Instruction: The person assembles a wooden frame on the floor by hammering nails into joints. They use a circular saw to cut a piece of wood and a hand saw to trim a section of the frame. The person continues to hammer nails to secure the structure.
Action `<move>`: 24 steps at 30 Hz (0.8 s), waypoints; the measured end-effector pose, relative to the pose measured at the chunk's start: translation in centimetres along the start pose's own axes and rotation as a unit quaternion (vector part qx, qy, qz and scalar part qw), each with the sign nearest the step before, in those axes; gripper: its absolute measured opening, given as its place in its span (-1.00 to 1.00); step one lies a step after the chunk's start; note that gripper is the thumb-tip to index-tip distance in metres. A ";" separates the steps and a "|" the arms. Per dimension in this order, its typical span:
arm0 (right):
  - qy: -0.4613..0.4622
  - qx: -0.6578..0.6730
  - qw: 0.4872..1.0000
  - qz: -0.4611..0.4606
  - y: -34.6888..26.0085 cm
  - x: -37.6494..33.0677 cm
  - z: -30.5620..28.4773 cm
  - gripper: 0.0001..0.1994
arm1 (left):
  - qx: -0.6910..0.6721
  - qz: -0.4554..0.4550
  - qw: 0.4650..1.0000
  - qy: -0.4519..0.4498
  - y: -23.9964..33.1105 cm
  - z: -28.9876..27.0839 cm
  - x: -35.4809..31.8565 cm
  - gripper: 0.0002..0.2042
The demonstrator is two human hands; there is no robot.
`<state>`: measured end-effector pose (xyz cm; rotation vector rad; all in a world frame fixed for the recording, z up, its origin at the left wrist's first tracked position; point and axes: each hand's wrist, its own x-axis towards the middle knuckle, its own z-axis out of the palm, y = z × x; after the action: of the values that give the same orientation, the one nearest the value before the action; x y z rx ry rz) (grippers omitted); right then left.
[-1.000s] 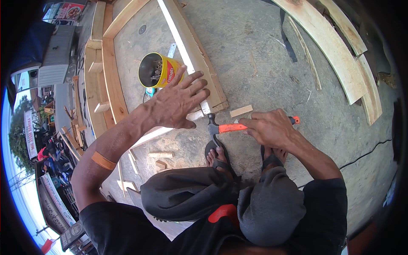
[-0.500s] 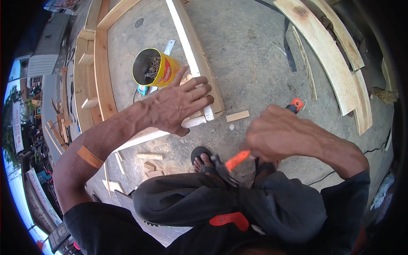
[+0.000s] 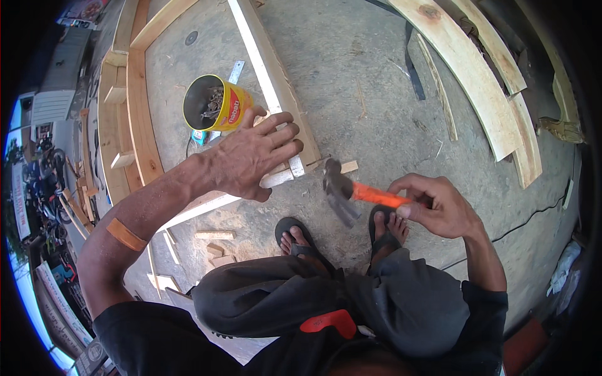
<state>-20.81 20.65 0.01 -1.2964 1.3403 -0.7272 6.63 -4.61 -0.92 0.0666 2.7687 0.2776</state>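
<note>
A claw hammer (image 3: 378, 195) with an orange handle and dark head is gripped in my right hand (image 3: 439, 203). Its head is close to the corner of a wooden frame (image 3: 282, 84), where a thin, nail-like piece seems to stick out of the end. Over that corner lies my left hand (image 3: 254, 156), fingers spread across the frame's white edge and nothing in its grasp. Just beyond the left hand, inside the frame, stands a yellow bucket (image 3: 236, 105) holding many small metal pieces, likely nails. The left palm's underside is hidden.
Beside the bucket are a teal tape measure (image 3: 199, 136) and a metal ruler (image 3: 236, 71). Long boards (image 3: 464, 75) lie at the far right. Wood offcuts (image 3: 214, 235) are scattered near my left knee, and a small wood strip (image 3: 349, 167) lies by the corner. My sandalled feet are below the hammer.
My right hand has turned, bringing the hammer head up and away from my knees to beside the frame corner. My left hand stays on the frame; the whole view has shifted slightly.
</note>
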 end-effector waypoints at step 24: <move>0.343 0.436 0.830 0.058 3.7 -1.1 9.2 -0.70 | 0.019 -0.011 1.000 -0.019 0.2 -0.3 0.2 -0.12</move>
<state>-13.44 24.75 -5.29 -0.1920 1.3264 -1.5788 6.37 -4.47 -0.72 0.0508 2.7357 0.2169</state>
